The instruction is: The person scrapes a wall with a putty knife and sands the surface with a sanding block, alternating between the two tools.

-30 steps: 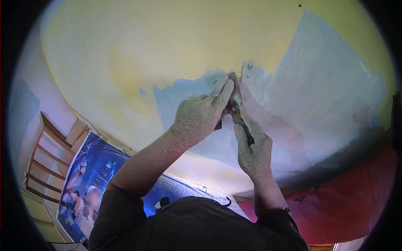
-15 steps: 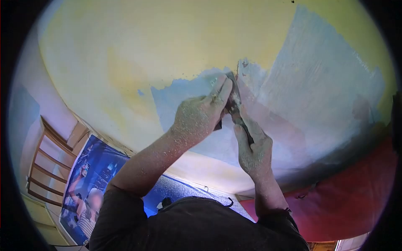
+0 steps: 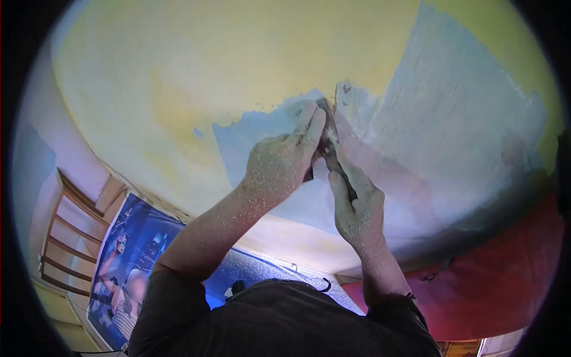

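Both hands, speckled with pale dust, meet at a dark scraper (image 3: 328, 143) held against the painted surface. My left hand (image 3: 285, 152) presses its fingers on the blade near the upper end. Around the handle, lower down, my right hand (image 3: 359, 205) is closed. The surface shows yellow paint (image 3: 238, 59) above and a bluish-grey bared patch (image 3: 247, 137) with a ragged edge beside the blade. A larger grey-blue patch (image 3: 452, 101) spreads to the right.
At the lower left are a brown slatted wooden frame (image 3: 71, 229) and a blue printed poster (image 3: 134, 256) showing a figure. Red material (image 3: 482, 291) hangs at the lower right. A small chipped spot (image 3: 347, 89) lies near the scraper's tip.
Both hands and the scraper have shifted very slightly left in view. The grip on the scraper looks the same, and the bluish patch shows a little more at its upper edge.
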Demonstrator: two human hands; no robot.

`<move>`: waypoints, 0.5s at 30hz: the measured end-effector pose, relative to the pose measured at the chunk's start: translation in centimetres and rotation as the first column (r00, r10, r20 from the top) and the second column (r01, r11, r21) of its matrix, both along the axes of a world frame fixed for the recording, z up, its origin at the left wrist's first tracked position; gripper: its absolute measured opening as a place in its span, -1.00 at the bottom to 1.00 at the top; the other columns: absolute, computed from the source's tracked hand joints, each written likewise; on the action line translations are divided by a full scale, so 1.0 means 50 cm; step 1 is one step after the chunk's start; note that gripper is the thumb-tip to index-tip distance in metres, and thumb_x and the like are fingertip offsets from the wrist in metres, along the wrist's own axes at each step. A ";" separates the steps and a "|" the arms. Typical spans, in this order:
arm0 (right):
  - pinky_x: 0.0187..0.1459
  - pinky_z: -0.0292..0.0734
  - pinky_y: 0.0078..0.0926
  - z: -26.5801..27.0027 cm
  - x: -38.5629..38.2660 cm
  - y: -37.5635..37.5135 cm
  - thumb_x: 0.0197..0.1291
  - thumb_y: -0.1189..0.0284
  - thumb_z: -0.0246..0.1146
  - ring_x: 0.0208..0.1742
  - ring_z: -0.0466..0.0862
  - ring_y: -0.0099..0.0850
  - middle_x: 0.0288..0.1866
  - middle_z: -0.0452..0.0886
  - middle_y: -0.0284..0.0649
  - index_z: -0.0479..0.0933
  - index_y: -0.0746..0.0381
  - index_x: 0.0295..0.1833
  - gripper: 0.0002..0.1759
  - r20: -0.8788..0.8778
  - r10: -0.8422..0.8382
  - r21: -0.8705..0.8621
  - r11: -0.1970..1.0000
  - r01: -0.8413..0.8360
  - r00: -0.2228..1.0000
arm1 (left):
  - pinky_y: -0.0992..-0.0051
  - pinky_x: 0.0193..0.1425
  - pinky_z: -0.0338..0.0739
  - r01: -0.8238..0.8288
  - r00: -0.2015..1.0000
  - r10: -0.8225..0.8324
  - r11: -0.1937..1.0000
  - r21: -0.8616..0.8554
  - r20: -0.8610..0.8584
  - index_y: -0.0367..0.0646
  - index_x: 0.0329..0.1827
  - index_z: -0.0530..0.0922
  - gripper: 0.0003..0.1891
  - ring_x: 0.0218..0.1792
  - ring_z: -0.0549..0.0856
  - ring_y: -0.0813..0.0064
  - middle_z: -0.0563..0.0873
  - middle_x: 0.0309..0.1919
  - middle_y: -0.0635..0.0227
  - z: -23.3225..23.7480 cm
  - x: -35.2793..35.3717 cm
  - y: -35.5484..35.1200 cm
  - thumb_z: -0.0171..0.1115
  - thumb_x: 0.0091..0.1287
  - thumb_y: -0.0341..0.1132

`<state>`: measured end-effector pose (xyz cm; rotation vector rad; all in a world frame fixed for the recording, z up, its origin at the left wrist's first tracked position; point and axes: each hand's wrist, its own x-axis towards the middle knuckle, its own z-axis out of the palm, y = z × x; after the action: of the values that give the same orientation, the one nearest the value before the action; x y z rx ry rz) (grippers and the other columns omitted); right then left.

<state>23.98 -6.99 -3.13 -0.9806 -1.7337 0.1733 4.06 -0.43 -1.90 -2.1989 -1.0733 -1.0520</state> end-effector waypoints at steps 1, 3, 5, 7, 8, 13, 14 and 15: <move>0.18 0.82 -0.18 0.010 -0.004 0.009 0.62 0.54 0.39 0.20 0.94 0.02 0.19 0.90 0.13 0.63 0.25 0.60 -0.50 0.011 0.004 0.006 1.000 -0.004 1.000 | 0.22 -0.12 0.85 -0.021 1.000 0.021 1.000 0.007 0.013 -0.20 0.80 0.34 -0.12 -0.15 0.94 0.18 0.57 0.69 -0.07 0.018 -0.006 0.004 0.54 0.46 -0.21; 0.18 0.82 -0.17 0.011 -0.006 0.018 0.62 0.54 0.38 0.20 0.94 0.03 0.20 0.90 0.14 0.63 0.26 0.60 -0.49 -0.030 0.041 0.005 0.999 -0.041 0.999 | 0.21 -0.16 0.85 -0.017 0.999 0.016 0.999 0.051 0.029 -0.21 0.77 0.39 -0.18 -0.23 0.94 0.22 0.56 0.69 -0.07 0.029 -0.010 0.010 0.50 0.50 -0.18; 0.18 0.82 -0.17 0.016 0.000 0.017 0.62 0.55 0.38 0.20 0.94 0.02 0.20 0.89 0.16 0.62 0.27 0.61 -0.49 -0.023 0.041 -0.003 0.999 -0.041 0.999 | 0.21 -0.18 0.85 -0.032 0.999 0.032 0.999 0.023 0.018 -0.23 0.77 0.37 -0.18 -0.25 0.93 0.20 0.56 0.70 -0.07 0.027 -0.001 0.004 0.49 0.51 -0.18; 0.17 0.82 -0.17 0.011 0.014 -0.015 0.62 0.55 0.37 0.20 0.95 0.00 0.21 0.89 0.18 0.61 0.29 0.62 -0.48 0.028 -0.005 -0.043 0.999 0.006 1.000 | 0.20 -0.19 0.85 -0.003 1.000 0.003 1.000 -0.027 -0.012 -0.25 0.78 0.36 -0.18 -0.26 0.93 0.17 0.56 0.70 -0.08 0.006 0.010 -0.008 0.48 0.52 -0.19; 0.17 0.82 -0.18 -0.008 0.022 -0.027 0.62 0.55 0.37 0.19 0.95 -0.02 0.21 0.89 0.18 0.61 0.28 0.62 -0.48 0.015 -0.017 -0.026 1.000 0.018 1.000 | 0.20 -0.20 0.85 0.030 0.999 -0.032 0.998 -0.059 -0.031 -0.26 0.78 0.35 -0.18 -0.27 0.93 0.16 0.56 0.69 -0.08 -0.013 0.020 -0.013 0.48 0.52 -0.19; 0.23 0.80 -0.22 0.003 0.029 -0.018 0.64 0.55 0.35 0.23 0.94 -0.06 0.22 0.89 0.18 0.58 0.31 0.66 -0.45 -0.009 0.012 -0.076 0.997 -0.012 1.000 | 0.17 -0.17 0.85 0.022 1.000 -0.022 0.996 -0.092 0.000 -0.20 0.80 0.34 -0.14 -0.23 0.93 0.09 0.60 0.66 -0.08 0.005 0.024 -0.012 0.52 0.50 -0.16; 0.25 0.79 -0.22 0.023 0.026 -0.016 0.65 0.55 0.34 0.24 0.94 -0.05 0.23 0.89 0.18 0.57 0.31 0.66 -0.45 -0.016 0.022 -0.112 0.993 -0.023 1.000 | 0.17 -0.17 0.85 0.026 1.000 -0.026 0.998 -0.053 -0.002 -0.21 0.80 0.34 -0.14 -0.23 0.94 0.09 0.61 0.65 -0.08 0.020 0.020 -0.008 0.52 0.51 -0.15; 0.26 0.79 -0.23 0.023 0.026 -0.016 0.65 0.55 0.34 0.24 0.94 -0.05 0.23 0.89 0.18 0.57 0.32 0.66 -0.46 -0.016 0.023 -0.096 0.995 -0.025 1.000 | 0.17 -0.16 0.85 0.028 1.000 -0.028 1.000 -0.012 -0.003 -0.21 0.79 0.34 -0.15 -0.24 0.94 0.09 0.61 0.65 -0.08 0.031 0.013 -0.002 0.51 0.51 -0.15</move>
<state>25.26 -7.78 -1.96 -1.0262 -1.7374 0.2812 4.71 -0.51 -0.33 -2.2305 -1.0526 -1.0569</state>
